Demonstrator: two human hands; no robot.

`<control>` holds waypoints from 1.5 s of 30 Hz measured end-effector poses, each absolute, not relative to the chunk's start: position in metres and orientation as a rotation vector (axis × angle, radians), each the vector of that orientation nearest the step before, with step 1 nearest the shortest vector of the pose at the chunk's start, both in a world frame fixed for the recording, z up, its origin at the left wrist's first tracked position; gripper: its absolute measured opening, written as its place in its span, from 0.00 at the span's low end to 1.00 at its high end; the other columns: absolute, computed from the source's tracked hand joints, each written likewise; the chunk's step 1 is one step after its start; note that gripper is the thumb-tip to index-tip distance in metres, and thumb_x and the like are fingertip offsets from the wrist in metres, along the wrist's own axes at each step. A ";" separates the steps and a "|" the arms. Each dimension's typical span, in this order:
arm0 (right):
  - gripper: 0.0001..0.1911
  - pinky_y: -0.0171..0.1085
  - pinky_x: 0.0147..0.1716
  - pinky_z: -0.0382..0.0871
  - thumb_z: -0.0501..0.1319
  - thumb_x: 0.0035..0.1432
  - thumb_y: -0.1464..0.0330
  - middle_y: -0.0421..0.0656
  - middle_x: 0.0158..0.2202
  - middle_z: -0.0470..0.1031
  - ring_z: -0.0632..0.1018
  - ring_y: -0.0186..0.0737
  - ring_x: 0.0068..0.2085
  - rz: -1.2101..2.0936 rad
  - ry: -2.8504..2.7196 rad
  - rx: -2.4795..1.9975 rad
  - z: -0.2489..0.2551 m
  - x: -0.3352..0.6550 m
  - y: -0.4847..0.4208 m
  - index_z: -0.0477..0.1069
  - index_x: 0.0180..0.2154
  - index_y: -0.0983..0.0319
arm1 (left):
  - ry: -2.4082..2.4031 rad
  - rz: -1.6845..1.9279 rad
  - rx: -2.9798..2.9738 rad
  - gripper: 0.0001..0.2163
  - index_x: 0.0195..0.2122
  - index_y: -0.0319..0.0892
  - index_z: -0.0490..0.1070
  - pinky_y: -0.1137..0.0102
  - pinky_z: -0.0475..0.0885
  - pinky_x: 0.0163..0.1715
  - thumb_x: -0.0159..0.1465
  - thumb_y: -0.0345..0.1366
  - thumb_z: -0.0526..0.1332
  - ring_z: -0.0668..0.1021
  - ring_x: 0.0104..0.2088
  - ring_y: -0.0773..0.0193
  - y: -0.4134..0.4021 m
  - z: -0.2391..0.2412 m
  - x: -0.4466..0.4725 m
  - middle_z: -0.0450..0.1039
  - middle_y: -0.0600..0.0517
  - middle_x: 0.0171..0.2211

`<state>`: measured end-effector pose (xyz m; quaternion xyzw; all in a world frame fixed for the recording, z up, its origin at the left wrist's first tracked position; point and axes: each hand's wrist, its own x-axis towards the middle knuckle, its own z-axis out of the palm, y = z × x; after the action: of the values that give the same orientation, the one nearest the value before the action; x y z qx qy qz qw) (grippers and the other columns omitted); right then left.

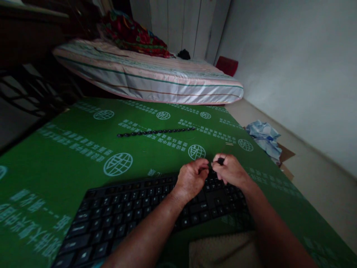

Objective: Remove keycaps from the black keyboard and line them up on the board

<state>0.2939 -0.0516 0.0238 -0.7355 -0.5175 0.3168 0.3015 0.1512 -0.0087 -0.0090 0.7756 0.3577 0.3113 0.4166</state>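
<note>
A black keyboard (134,208) lies on a green printed sheet (69,149) in front of me. Both my hands rest over its far right edge. My left hand (192,178) is curled, its fingertips pinched towards my right hand. My right hand (230,171) is closed round a small black piece, seemingly a keycap (221,160), held at the fingertips. A row of small black keycaps (156,131) lies in a line further out on the sheet.
A striped mattress (145,74) with a red patterned cloth (134,35) lies beyond the sheet. A crumpled blue-white bag (264,136) on cardboard sits on the floor at right. A white wall (292,67) runs along the right. A beige cloth (223,251) is near me.
</note>
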 end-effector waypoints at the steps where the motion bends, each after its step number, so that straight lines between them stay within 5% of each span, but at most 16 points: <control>1: 0.03 0.26 0.10 0.51 0.53 0.47 0.69 0.32 0.10 0.63 0.62 0.27 0.09 0.811 -1.390 -1.948 0.024 0.293 -0.052 0.62 0.23 0.60 | 0.900 0.739 2.048 0.07 0.34 0.43 0.73 0.72 0.70 0.37 0.56 0.27 0.58 0.77 0.34 0.65 -0.010 -0.006 0.151 0.77 0.55 0.31; 5: 0.04 0.27 0.12 0.51 0.53 0.45 0.71 0.32 0.10 0.62 0.61 0.26 0.11 0.698 -1.486 -1.915 0.023 0.294 -0.054 0.63 0.21 0.61 | 0.905 0.596 2.359 0.05 0.28 0.43 0.73 0.70 0.69 0.38 0.56 0.30 0.58 0.75 0.37 0.62 -0.014 0.004 0.153 0.75 0.53 0.31; 14: 0.02 0.28 0.19 0.56 0.53 0.44 0.71 0.33 0.16 0.62 0.64 0.29 0.19 0.549 -1.476 -1.791 0.008 0.297 -0.054 0.63 0.24 0.60 | 1.157 0.306 2.447 0.07 0.31 0.42 0.76 0.67 0.70 0.37 0.57 0.36 0.58 0.76 0.37 0.57 -0.016 0.020 0.171 0.74 0.49 0.32; 25: 0.04 0.31 0.22 0.57 0.53 0.43 0.71 0.35 0.21 0.64 0.63 0.31 0.21 0.402 -1.433 -1.748 0.000 0.296 -0.055 0.63 0.26 0.59 | 1.177 0.440 2.404 0.07 0.31 0.44 0.74 0.71 0.69 0.36 0.55 0.30 0.57 0.76 0.35 0.61 -0.015 0.007 0.176 0.73 0.51 0.31; 45: 0.04 0.32 0.26 0.61 0.53 0.41 0.71 0.36 0.22 0.65 0.67 0.34 0.26 0.391 -1.341 -1.730 -0.003 0.295 -0.054 0.63 0.25 0.59 | 1.130 0.431 2.388 0.06 0.28 0.44 0.75 0.73 0.68 0.34 0.57 0.35 0.58 0.75 0.34 0.63 -0.015 0.007 0.175 0.71 0.52 0.30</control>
<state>0.2954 -0.0541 -0.0032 -0.6976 -0.5407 0.1577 0.4429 0.1755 -0.0155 0.0072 0.8681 0.4107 0.1568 0.2305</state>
